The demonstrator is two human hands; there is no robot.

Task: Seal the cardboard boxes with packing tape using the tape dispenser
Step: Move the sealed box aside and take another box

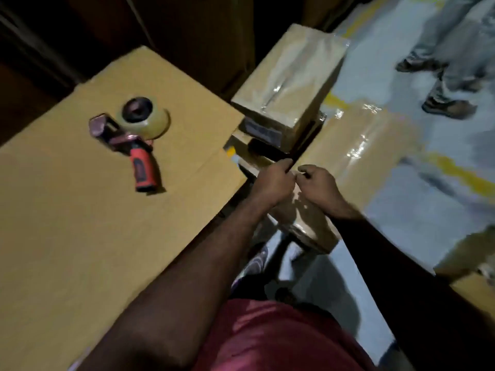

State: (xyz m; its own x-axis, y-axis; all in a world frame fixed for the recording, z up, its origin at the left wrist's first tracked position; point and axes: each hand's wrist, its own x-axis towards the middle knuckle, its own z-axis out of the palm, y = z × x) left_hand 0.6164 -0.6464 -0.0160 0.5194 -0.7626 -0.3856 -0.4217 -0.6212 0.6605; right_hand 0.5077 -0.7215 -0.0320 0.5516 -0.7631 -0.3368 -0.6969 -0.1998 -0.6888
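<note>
Tape dispenser point(128, 137) is laid leftward, handle toward hands | left hand point(270, 180) nearer | it and right hand point(318, 183) are pinched onto small box point(310, 222).

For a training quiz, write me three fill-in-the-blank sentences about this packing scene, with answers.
The tape dispenser lies on the large box to the person's ____.
Its handle is ____ and black.
The left hand and right hand meet at the small box; ____ holds the dispenser.
Missing words: left; red; neither.

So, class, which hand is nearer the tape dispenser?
Left. The left hand is right of the tape dispenser, past the large cardboard box's edge; the right hand sits beyond it, farther away.
</note>
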